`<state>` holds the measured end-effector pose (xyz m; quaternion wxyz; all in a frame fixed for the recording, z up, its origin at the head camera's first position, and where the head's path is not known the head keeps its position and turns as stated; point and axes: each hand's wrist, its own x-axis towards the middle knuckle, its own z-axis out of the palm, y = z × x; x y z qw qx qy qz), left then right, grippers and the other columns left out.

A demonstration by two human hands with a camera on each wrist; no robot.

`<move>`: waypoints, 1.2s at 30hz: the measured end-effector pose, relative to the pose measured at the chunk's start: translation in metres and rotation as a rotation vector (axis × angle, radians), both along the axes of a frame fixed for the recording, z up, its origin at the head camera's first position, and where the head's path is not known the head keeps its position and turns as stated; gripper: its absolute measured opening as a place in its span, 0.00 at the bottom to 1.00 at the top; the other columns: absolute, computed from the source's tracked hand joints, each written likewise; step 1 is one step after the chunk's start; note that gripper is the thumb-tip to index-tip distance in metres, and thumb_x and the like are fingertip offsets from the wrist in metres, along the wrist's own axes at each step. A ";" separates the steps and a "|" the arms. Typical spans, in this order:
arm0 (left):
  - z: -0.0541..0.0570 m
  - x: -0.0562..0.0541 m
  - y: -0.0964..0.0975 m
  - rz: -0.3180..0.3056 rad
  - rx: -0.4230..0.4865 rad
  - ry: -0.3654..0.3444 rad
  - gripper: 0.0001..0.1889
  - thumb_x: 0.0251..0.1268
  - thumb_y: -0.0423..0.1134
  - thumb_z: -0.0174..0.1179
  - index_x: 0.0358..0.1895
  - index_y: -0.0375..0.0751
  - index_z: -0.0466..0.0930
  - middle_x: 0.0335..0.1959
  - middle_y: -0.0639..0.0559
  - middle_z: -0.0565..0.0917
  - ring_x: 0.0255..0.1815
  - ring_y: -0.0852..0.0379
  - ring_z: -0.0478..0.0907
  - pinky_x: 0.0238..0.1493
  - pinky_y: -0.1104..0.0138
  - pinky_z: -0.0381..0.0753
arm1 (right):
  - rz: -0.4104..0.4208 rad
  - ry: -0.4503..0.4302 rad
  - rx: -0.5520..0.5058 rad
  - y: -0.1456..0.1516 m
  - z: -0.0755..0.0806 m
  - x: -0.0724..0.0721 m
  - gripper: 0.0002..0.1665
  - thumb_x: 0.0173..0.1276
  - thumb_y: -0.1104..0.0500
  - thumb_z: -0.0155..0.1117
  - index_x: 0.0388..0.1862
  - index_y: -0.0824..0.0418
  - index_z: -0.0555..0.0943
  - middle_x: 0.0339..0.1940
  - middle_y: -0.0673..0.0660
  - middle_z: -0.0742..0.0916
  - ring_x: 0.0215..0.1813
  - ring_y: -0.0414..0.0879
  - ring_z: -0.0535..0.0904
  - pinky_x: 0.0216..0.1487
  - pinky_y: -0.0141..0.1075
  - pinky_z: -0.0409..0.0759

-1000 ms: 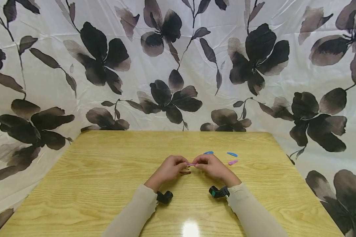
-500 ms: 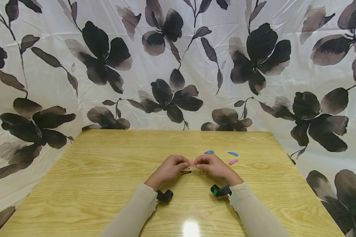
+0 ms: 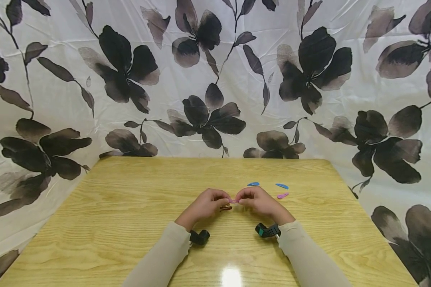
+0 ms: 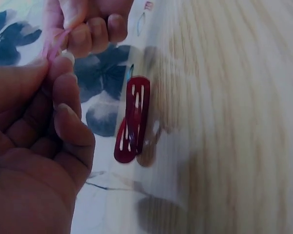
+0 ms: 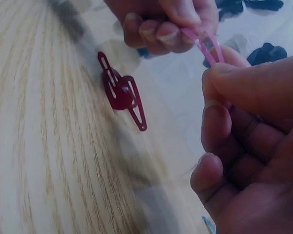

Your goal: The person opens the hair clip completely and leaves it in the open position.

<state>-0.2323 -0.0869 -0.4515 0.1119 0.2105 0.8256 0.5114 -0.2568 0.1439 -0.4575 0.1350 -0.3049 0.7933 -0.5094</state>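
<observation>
A pink snap hair clip [image 3: 234, 201] is held up between both hands, over the middle of the table. My left hand [image 3: 209, 203] pinches one end with thumb and forefinger. The other end is pinched by my right hand [image 3: 258, 202]. Two thin pink strands of the clip [image 5: 200, 46] stand apart in the right wrist view, and fingertips cover its ends. Below the hands lie dark red hair clips [image 4: 137, 112], one partly over another; in the head view the left hand partly hides them.
Two blue hair clips [image 3: 253, 184] [image 3: 281, 186] lie beyond and to the right of the hands. Close to them is another pink clip [image 3: 282, 195]. The wooden table [image 3: 136, 187] ends at a floral cloth [image 3: 201, 71] behind and at the sides.
The left fingertips have edged rightward toward the right hand, shortening the visible pink part between them. Both hands keep their pinch, and the clips on the table lie as before.
</observation>
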 end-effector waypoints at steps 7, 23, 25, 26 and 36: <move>0.000 0.000 -0.001 0.025 -0.017 0.019 0.10 0.71 0.42 0.57 0.41 0.43 0.87 0.43 0.46 0.86 0.44 0.50 0.83 0.47 0.58 0.82 | -0.017 0.013 -0.004 -0.001 -0.001 -0.002 0.08 0.70 0.65 0.59 0.43 0.65 0.84 0.41 0.60 0.86 0.34 0.39 0.75 0.38 0.32 0.75; 0.007 0.004 -0.007 0.098 -0.096 0.037 0.06 0.66 0.44 0.62 0.35 0.51 0.88 0.36 0.56 0.87 0.36 0.58 0.78 0.40 0.65 0.78 | -0.010 0.053 0.034 -0.006 0.000 0.001 0.07 0.67 0.61 0.64 0.41 0.61 0.85 0.39 0.58 0.86 0.35 0.41 0.77 0.37 0.32 0.76; 0.007 0.004 -0.007 0.093 -0.100 0.043 0.06 0.65 0.44 0.63 0.35 0.50 0.88 0.35 0.55 0.87 0.36 0.57 0.79 0.40 0.65 0.78 | -0.013 0.058 0.050 -0.005 -0.001 0.001 0.06 0.68 0.60 0.64 0.40 0.59 0.86 0.39 0.56 0.87 0.35 0.41 0.77 0.37 0.32 0.76; 0.008 0.005 -0.007 0.092 -0.105 0.043 0.06 0.65 0.44 0.63 0.35 0.49 0.88 0.35 0.55 0.87 0.36 0.58 0.79 0.40 0.64 0.77 | -0.017 0.057 0.061 -0.005 -0.001 0.002 0.06 0.68 0.59 0.64 0.40 0.57 0.86 0.40 0.55 0.87 0.35 0.42 0.77 0.37 0.32 0.76; 0.010 0.008 -0.008 0.078 -0.209 0.076 0.04 0.62 0.39 0.66 0.31 0.49 0.88 0.32 0.57 0.86 0.30 0.60 0.76 0.33 0.67 0.74 | -0.031 0.095 0.154 -0.009 -0.004 0.005 0.06 0.69 0.58 0.63 0.37 0.49 0.86 0.39 0.48 0.87 0.35 0.41 0.77 0.38 0.33 0.75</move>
